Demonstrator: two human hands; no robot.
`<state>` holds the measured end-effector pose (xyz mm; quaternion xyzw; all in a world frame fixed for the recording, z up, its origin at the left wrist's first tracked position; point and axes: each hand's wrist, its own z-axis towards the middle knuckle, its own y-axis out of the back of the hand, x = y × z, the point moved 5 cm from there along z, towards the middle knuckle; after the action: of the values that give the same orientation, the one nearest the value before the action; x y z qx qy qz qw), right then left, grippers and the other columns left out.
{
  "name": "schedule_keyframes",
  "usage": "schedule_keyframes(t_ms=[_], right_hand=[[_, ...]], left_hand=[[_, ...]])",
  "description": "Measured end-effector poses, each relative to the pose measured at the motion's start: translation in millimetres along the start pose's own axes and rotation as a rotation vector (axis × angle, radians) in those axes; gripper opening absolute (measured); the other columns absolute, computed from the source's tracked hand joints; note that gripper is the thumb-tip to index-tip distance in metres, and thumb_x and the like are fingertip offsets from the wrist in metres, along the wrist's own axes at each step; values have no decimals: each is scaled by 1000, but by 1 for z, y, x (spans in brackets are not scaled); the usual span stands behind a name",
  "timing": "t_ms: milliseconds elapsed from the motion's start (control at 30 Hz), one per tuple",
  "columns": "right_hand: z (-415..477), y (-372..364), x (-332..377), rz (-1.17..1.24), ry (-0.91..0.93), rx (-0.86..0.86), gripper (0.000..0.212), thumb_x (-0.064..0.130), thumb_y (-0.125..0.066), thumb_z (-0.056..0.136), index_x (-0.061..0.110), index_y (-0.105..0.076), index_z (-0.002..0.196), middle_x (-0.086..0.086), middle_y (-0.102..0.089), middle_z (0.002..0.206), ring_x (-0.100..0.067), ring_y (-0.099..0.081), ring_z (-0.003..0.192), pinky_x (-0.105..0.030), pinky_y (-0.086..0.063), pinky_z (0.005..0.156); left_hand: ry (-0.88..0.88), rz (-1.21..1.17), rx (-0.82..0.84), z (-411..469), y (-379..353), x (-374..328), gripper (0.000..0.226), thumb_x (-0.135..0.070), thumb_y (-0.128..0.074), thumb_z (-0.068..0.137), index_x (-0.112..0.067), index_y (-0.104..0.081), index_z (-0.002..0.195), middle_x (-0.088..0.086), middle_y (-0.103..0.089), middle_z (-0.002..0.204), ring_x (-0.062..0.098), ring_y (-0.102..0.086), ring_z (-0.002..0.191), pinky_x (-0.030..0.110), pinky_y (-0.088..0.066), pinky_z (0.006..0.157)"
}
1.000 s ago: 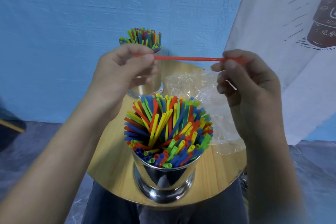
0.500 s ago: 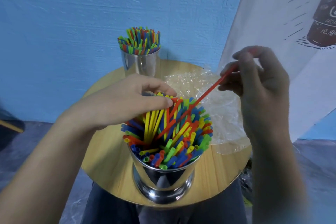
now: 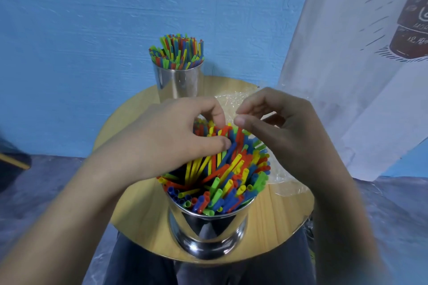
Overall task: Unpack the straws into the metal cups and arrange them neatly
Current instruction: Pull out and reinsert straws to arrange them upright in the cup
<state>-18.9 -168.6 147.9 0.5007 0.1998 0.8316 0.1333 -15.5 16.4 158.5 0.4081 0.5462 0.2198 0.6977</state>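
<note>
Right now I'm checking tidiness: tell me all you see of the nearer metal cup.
The nearer metal cup, shiny steel with a flared foot, stands upright on the wooden table near its front edge. Red, yellow, green and blue straws cram it, splayed untidily. The left hand curls its fingers among them; the right hand is close above.

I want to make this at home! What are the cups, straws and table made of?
Near cup and far cup: probably polished metal, mirror-like reflections. Straws: likely plastic, bright, smooth hollow tubes. Round table: looks like pale wood with fine grain lines, maybe laminate.
</note>
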Motion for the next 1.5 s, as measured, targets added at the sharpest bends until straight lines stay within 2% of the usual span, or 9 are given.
schedule_keyframes(t_ms=[167, 367, 533, 667, 833, 967, 1200, 1400, 1500], right_hand=[[0, -3, -5, -59, -51, 95, 11, 40, -68, 87, 32, -71, 81, 11, -69, 89, -12, -65, 89, -36, -56, 74], [2, -2, -5, -44, -46, 187, 16, 18, -69, 96, 31, -74, 88, 14, -70, 90, -11, -63, 89, -27, -51, 74], [2, -4, -4, -36, -52, 194, 23, 18, -67, 97, 37, -75, 87, 17, -70, 90, -8, -63, 90, -23, -49, 74], [1, -5, -3, -17, -51, 193, 26, 17, -66, 97, 39, -74, 85, 16, -71, 90, -7, -63, 88, -22, -51, 72], [1, -4, -5, -10, -62, 188, 25, 17, -67, 97, 38, -76, 85, 14, -73, 91, -9, -66, 89, -28, -54, 76], [0, -3, -4, -3, -73, 205, 24, 19, -67, 97, 38, -78, 87, 17, -73, 90, -11, -66, 92, -31, -56, 78], [-1, -3, -6, 34, -63, 185, 19, 18, -66, 98, 30, -76, 88, 15, -71, 82, -7, -66, 84, -22, -53, 70], [-2, -3, -7, 8, -81, 196, 24, 17, -63, 100, 33, -76, 88, 14, -72, 88, -11, -67, 90, -31, -56, 76], [-3, -3, -7, 10, -76, 205, 27, 16, -60, 101, 35, -76, 90, 17, -71, 89, -9, -67, 91, -27, -57, 73]], left_hand=[[-14, 191, -85, -3, 3, -9, 26, -60, -66, 79, -35, -59, 87, -11, -67, 92, 10, -63, 93, 41, -51, 81], [15, 409, -53, -4, 1, -16, 25, -63, -56, 82, -39, -54, 89, -16, -55, 102, 8, -52, 95, 35, -41, 74], [30, 437, -3, 0, 0, -19, 35, -70, -45, 71, -41, -56, 88, -15, -55, 107, 9, -49, 98, 35, -42, 75], [22, 387, -2, 5, -2, -18, 33, -69, -46, 70, -41, -57, 83, -16, -59, 114, 11, -48, 106, 38, -44, 87], [-3, 228, -46, 9, -5, -14, 26, -63, -67, 78, -44, -54, 66, -21, -57, 108, 9, -41, 110, 31, -29, 81], [-24, 163, -41, 11, -7, -9, 24, -61, -70, 75, -43, -58, 64, -22, -57, 108, 9, -40, 112, 30, -27, 82], [-57, -111, -83, 13, 5, -2, 26, -66, -73, 70, -41, -75, 79, -17, -64, 102, 6, -60, 104, 46, -46, 99], [-17, -82, -15, 12, 5, -3, 20, -58, -75, 76, -39, -77, 75, -18, -66, 103, 2, -61, 102, 41, -48, 98], [11, 0, 3, 13, 4, -5, 20, -55, -73, 81, -37, -77, 77, -18, -68, 102, 1, -62, 98, 31, -50, 90]])
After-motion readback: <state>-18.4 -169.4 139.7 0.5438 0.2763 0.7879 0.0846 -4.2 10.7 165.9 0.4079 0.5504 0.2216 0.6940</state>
